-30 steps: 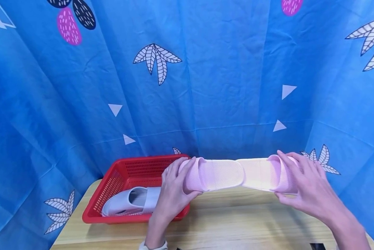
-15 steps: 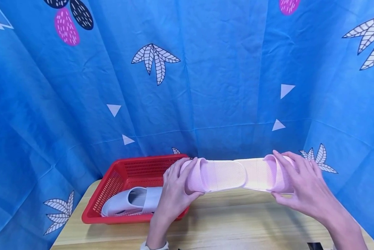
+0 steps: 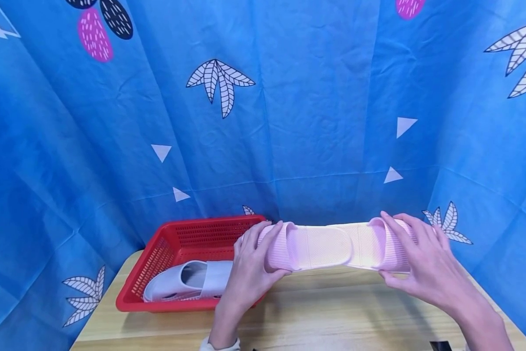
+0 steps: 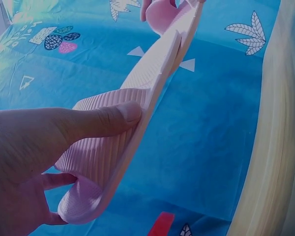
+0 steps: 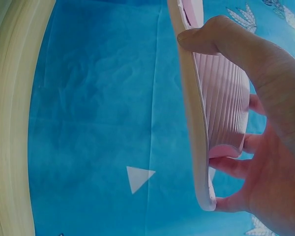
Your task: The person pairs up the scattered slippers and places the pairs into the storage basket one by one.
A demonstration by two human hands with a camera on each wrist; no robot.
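Note:
Two pink slide slippers with ribbed straps are held in the air above the table, heel toward heel. My left hand [image 3: 252, 265] grips the left slipper [image 3: 320, 247] around its strap and toe; in the left wrist view the thumb [image 4: 130, 112] presses on the ribbed strap. The right slipper [image 3: 363, 239] is gripped the same way by my right hand [image 3: 430, 263], whose thumb [image 5: 191, 40] lies at the sole's edge in the right wrist view. The left slipper's heel overlaps in front of the right slipper's heel.
A red perforated basket [image 3: 129, 304] stands on the left of the wooden table [image 3: 324, 317], with a light grey shoe [image 3: 171, 282] inside, partly hidden by my left arm. A patterned blue curtain [image 3: 315, 122] hangs behind. A small black object [image 3: 440, 346] shows at the front edge.
Both slippers have come slightly closer together, the left one moving right and the right one left, so their heels overlap more. Both hands keep their grip.

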